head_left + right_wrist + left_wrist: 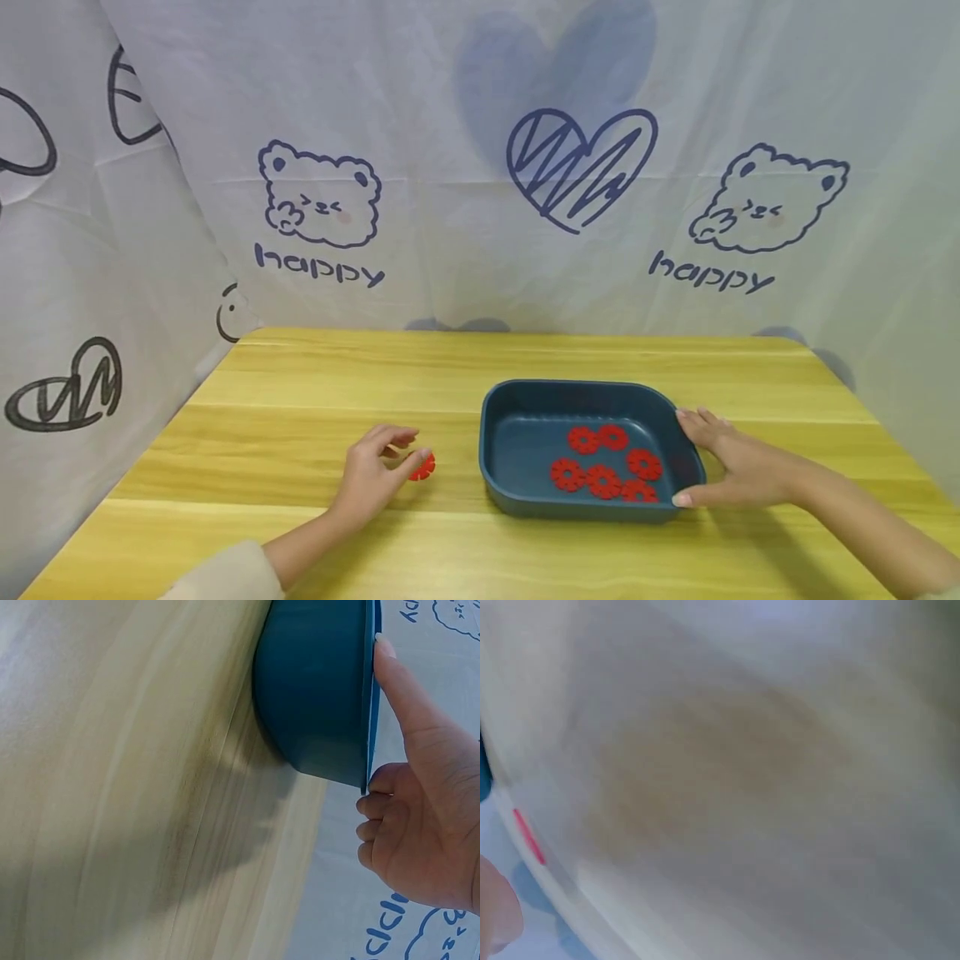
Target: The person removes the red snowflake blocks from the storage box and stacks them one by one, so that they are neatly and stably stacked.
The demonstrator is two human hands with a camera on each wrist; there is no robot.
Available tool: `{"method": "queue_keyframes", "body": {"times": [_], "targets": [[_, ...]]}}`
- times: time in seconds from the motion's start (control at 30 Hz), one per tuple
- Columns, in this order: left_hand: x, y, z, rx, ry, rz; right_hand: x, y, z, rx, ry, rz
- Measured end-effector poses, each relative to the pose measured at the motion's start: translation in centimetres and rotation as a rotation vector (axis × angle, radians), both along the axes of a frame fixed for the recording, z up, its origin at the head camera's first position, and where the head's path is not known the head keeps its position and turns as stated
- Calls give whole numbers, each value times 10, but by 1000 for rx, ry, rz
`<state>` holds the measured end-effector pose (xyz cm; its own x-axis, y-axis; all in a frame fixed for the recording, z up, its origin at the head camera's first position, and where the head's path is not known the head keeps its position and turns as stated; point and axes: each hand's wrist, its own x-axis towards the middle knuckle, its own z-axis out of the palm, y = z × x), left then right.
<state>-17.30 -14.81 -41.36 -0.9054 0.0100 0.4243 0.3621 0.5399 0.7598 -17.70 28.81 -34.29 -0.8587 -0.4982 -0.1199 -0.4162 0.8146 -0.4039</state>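
Observation:
A dark blue plastic basin (pixel 498 500) stands on the table with several red notched discs (pixel 603 481) lying in its right part. My left hand (pixel 375 471) is to the left of the basin, thumb and fingers apart. One more red notched disc (pixel 424 468) is right at its thumb tip, partly covered by the thumb in the head view. In the left wrist view that disc (pixel 529 837) shows edge-on, apart from the visible fingertip (pixel 499 907). My right hand (pixel 431 802) holds the basin's right end, thumb on the rim (pixel 371 697) and the other fingers bent at it.
The wooden table (pixel 360 383) has light yellow grain. Behind it hangs a pale cloth (pixel 450 233) printed with bears, a heart and lettering, and another cloth (pixel 112 250) covers the left side.

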Motion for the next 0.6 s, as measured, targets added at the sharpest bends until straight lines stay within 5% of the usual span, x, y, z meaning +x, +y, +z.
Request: {"method": "queue_keyframes", "body": {"times": [0.23, 0.6], "targets": [[-6, 20, 15, 65, 103, -39, -1, 1, 0, -7, -30, -1], [-12, 54, 33, 139, 160, -113, -2, 4, -2, -39, -51, 11]]}}
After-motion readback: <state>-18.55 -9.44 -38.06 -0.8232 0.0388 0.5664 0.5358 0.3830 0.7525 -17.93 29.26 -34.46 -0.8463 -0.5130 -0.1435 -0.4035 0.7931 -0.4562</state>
